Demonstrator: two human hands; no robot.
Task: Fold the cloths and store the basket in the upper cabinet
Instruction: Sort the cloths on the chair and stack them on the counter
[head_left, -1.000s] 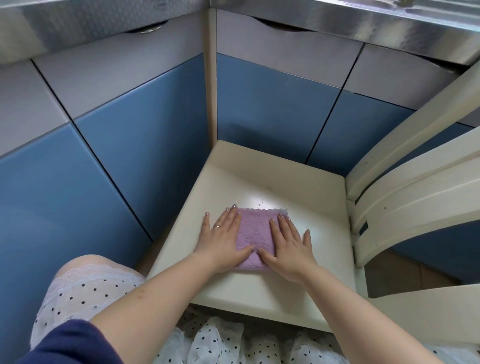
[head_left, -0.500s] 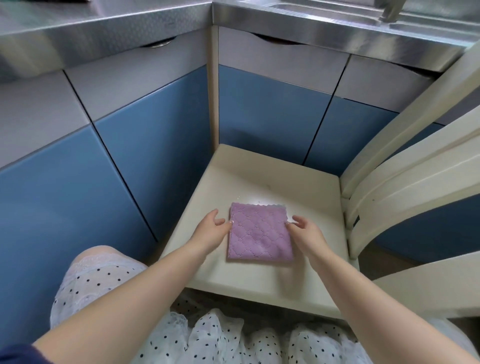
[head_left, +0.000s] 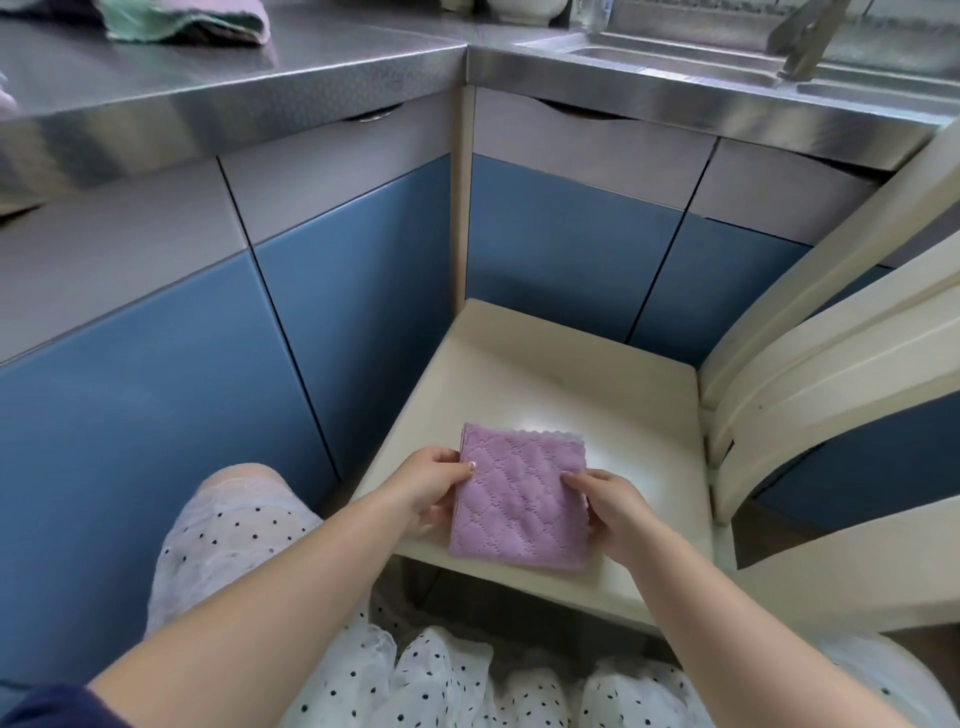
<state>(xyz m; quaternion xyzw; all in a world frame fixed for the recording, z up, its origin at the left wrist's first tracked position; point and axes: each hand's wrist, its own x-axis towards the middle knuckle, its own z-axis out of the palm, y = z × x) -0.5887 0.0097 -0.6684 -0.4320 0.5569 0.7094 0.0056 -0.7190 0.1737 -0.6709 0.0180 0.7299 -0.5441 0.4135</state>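
Both hands, left (head_left: 434, 480) and right (head_left: 605, 501), pinch the folded cloth (head_left: 517, 501) by its sides; lifting it level should keep the layers stacked.

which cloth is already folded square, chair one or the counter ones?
The purple cloth over the chair seat, held by both hands. The cloths on the counter lie in a rumpled heap.

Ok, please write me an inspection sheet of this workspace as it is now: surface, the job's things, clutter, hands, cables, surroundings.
Surface: cream wooden chair seat, used as work surface.
Job's things: folded purple quilted cloth, held over the seat's front edge; no basket seen.
Clutter: green and pink cloths bunched on the steel countertop.
Hands: left hand and right hand each pinch a side of the cloth.
Cables: nothing seen.
Surroundings: blue cabinet doors, steel sink.
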